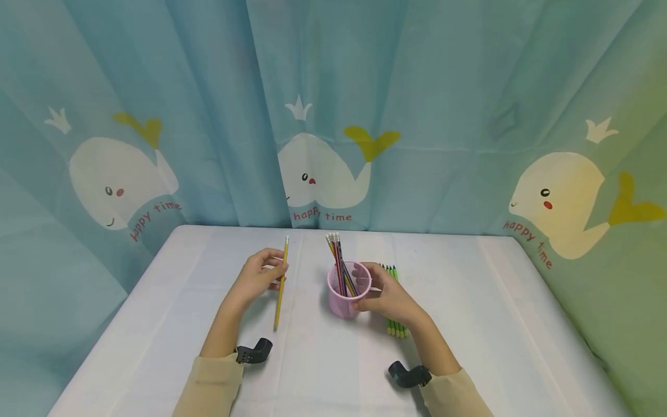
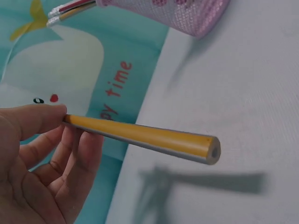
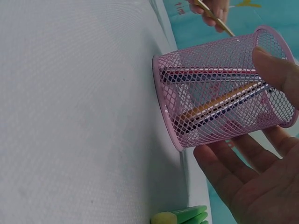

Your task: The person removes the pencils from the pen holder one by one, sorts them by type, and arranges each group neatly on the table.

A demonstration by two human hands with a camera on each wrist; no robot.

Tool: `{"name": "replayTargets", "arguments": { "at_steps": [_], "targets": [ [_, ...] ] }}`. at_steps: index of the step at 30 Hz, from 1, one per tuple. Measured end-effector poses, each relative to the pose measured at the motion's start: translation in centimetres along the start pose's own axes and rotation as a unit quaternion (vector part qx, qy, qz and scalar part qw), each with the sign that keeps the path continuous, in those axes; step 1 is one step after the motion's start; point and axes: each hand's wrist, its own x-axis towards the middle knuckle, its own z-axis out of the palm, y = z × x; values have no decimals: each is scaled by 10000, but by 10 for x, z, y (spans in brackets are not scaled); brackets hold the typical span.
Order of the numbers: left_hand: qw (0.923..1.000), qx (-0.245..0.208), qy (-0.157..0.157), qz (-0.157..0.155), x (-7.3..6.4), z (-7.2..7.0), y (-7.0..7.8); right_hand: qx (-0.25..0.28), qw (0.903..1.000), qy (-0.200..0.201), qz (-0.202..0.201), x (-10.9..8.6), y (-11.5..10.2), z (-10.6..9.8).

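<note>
Between its thumb and fingers, my left hand [image 1: 257,272] pinches a yellow pencil [image 1: 280,301]. The pencil's white eraser points up and away; its flat, unsharpened end [image 2: 214,150] faces the left wrist camera, raised above its shadow. My right hand [image 1: 389,298] holds the pink mesh pencil cup [image 1: 341,308] from the right, thumb on the near side and fingers on the far side. The cup stands upright in the head view. Several pencils [image 3: 210,75] lean inside it, their eraser ends sticking out above the rim.
A row of several green pencils [image 1: 398,331] lies on the white table [image 1: 323,370] right of the cup, partly hidden by my right hand. A blue curtain [image 1: 443,87] with whale prints hangs behind the table. Each wrist wears a black camera [image 1: 255,351].
</note>
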Motion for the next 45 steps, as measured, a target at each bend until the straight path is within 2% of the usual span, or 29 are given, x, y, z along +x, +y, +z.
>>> {"name": "replayTargets", "arguments": {
  "at_steps": [15,23,45],
  "targets": [
    [9977,527,-115,-415,8,1,-25,-16,10000,0,-13,0,-1,1],
    [9945,757,-38,-723,6,6,-30,-107,9999,9,12,-2,0,1],
    [9820,1735,282,-685,6,17,-34,-100,9999,-4,-67,0,1,0]
  ]
}}
